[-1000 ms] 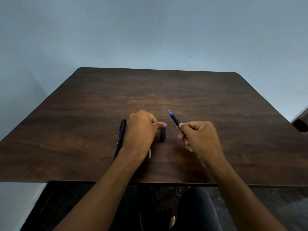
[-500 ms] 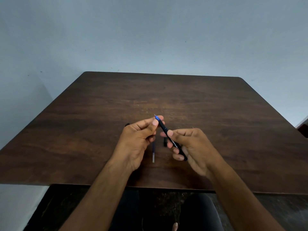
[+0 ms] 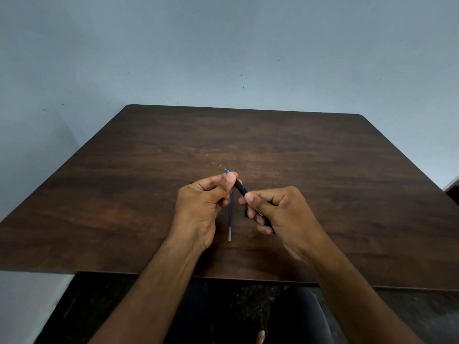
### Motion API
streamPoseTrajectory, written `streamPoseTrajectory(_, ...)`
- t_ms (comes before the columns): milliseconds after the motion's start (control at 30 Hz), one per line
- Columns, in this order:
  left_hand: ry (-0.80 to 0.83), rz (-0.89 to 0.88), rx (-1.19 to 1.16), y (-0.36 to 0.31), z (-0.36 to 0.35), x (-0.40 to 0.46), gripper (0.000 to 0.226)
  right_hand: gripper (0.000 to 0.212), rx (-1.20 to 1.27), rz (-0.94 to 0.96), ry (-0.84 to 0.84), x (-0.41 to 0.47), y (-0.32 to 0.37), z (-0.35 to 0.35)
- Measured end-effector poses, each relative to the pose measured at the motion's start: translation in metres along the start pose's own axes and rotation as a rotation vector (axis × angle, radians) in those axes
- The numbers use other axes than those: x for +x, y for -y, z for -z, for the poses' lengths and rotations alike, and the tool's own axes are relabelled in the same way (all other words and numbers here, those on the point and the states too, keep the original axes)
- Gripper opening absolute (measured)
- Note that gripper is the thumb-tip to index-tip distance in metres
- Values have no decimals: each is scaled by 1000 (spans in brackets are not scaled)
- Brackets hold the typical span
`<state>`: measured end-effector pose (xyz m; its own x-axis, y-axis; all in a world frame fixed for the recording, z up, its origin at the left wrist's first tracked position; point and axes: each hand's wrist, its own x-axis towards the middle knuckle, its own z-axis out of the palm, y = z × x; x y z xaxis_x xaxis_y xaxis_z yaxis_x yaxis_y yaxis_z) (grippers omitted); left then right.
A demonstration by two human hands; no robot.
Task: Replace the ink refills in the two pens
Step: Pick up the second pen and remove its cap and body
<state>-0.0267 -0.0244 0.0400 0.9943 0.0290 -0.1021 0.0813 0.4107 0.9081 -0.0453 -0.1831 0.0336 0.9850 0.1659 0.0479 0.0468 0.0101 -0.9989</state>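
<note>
Above the near-centre of the dark brown wooden desk (image 3: 323, 170), both hands work one slim black plastic pen with a blue tip section (image 3: 240, 186).

Right hand (image 3: 278, 214): fingers curled round the rear barrel, thumb laid along it; firm grip. Left hand (image 3: 201, 202): thumb and forefinger pinched on the blue front end, the fine metal point showing just past the fingertips (image 3: 231, 177).

Pen axis: diagonal, tip up and away to the left, rear end down toward the right palm. Both hands sit on the same axis, left at the tip end, right at the tail, a short bare stretch of barrel between them.

On the desk, directly under the gap between the hands: a thin translucent refill tube, blue ink w/ pale end (image 3: 230, 227), lying lengthwise toward the person. It is loose, touched by neither hand. A small dark item shows behind the right fingers, poss. a pen cap; view too poor to confirm.

Judgement: step in hand is prob. unscrewing or pulling the tip section. The move turns on that axis: twist or pull must run along the barrel, left hand outward, right holding steady. Left hand is nearer the loose refill. Second pen not located in view.
</note>
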Motion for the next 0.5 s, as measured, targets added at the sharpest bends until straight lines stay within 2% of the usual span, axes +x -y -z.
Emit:
streamPoseTrajectory(133, -55, 2, 17, -1, -1, 2, 37, 20, -22, 17, -25, -2, 3, -3)
streamPoseTrajectory(200, -45, 26, 30, -3, -1, 2, 34, 19, -53, 28, -33, -2, 5, -3)
streamPoseTrajectory(400, 252, 44, 114, -6, 6, -2, 31, 21, -87, 33, -57, -2, 7, -4)
streamPoseTrajectory(500, 215, 18, 94, -7, 6, -4, 24, 21, -81, 25, -38, -3, 7, -4)
